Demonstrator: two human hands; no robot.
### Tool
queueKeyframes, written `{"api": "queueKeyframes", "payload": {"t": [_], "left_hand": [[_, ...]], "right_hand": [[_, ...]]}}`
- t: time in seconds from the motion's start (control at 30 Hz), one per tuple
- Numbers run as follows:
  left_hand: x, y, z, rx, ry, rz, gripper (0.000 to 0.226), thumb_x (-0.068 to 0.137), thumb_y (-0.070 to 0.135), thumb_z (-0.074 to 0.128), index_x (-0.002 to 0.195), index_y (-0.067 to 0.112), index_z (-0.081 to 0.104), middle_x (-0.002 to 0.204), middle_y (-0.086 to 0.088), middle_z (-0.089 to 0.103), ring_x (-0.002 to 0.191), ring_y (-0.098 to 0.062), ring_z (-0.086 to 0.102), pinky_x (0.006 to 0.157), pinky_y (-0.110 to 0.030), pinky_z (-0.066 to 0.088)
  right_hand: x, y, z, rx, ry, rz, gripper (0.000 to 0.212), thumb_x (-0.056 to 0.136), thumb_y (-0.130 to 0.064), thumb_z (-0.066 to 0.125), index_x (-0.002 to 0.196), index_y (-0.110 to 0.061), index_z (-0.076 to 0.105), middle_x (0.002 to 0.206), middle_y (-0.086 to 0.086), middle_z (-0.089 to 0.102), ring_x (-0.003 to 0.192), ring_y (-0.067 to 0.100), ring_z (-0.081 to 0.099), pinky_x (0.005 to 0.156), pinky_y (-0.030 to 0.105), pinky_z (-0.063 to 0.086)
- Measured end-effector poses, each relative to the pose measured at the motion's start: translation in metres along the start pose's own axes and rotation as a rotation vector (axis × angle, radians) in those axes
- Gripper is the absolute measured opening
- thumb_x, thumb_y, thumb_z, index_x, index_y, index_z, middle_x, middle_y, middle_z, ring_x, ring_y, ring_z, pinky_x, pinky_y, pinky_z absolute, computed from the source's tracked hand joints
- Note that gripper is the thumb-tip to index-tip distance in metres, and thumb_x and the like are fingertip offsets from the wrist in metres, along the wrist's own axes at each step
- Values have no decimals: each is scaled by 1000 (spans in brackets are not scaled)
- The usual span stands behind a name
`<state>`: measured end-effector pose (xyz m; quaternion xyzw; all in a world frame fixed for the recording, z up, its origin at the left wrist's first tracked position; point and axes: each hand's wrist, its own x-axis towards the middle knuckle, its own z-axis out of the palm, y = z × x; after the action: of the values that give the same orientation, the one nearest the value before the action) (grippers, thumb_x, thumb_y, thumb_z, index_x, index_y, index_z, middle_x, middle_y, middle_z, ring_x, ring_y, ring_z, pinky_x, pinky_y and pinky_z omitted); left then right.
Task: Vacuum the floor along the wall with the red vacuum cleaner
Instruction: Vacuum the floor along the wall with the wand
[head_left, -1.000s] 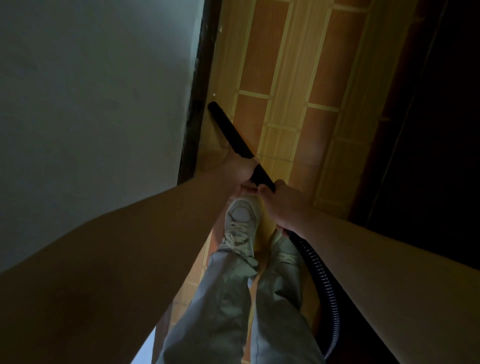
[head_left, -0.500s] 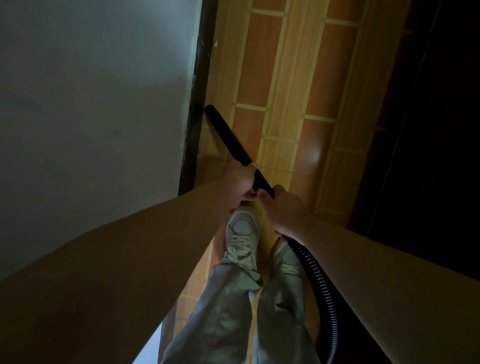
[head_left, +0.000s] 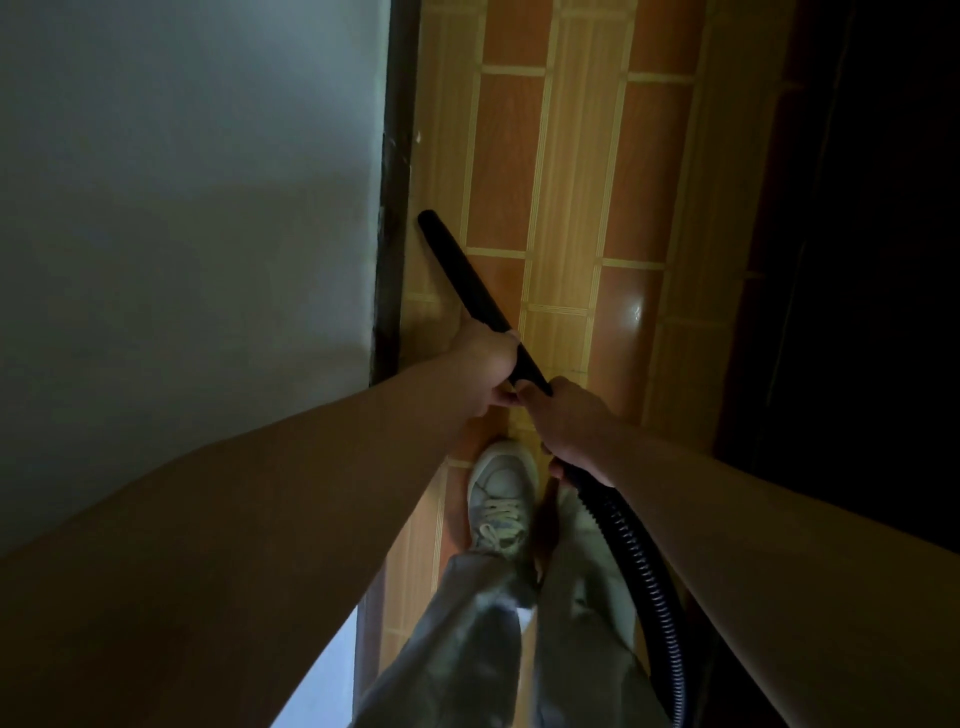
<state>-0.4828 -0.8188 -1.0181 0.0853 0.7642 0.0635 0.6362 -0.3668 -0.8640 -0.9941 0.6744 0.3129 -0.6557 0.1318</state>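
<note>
A black vacuum nozzle tube slants from my hands down to the floor, its tip beside the dark skirting board under the pale wall. My left hand grips the tube further down. Just behind it my right hand grips the tube's upper end, where the ribbed black hose begins and runs back past my right leg. The red vacuum body is out of view.
The floor is glossy orange and yellow tile in a narrow strip. A dark piece of furniture or door closes off the right side. My grey shoe and grey trouser legs stand below my hands.
The nozzle tip has slid slightly back along the skirting board toward me, and my hands drew back with it. Both grips are unchanged.
</note>
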Motion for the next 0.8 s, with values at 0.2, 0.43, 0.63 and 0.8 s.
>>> {"api": "queueKeyframes", "payload": {"t": [0.2,0.43,0.63,0.8], "left_hand": [[7,28,10,40,22,1,31,105,25,54,134,15,48,118,-16,65,100,-33,70,45,-37,59],[0,64,16,62,63,-5,24,106,22,51,126,9,54,117,-17,65,103,-33,68,59,-42,62],[-5,103,4,38,65,-33,28,107,23,50,129,6,53,121,-18,64,106,-36,68,50,-40,59],[-1,114,-4,61,54,-55,22,108,21,50,122,5,52,114,-19,64,93,-32,67,55,-41,56]], "right_hand": [[17,-9,-15,91,-3,-13,46,104,-55,36,124,-17,52,66,12,57,49,25,55,44,31,46],[16,-37,-43,87,-49,-37,48,104,-57,37,121,-15,51,73,12,58,54,25,56,46,30,47],[11,-77,-61,65,-76,-45,42,106,-54,34,121,-15,45,73,10,57,55,22,55,49,30,47],[11,-91,-63,52,-94,-15,42,107,-52,34,114,-14,49,70,8,56,54,21,54,52,31,48]]}}
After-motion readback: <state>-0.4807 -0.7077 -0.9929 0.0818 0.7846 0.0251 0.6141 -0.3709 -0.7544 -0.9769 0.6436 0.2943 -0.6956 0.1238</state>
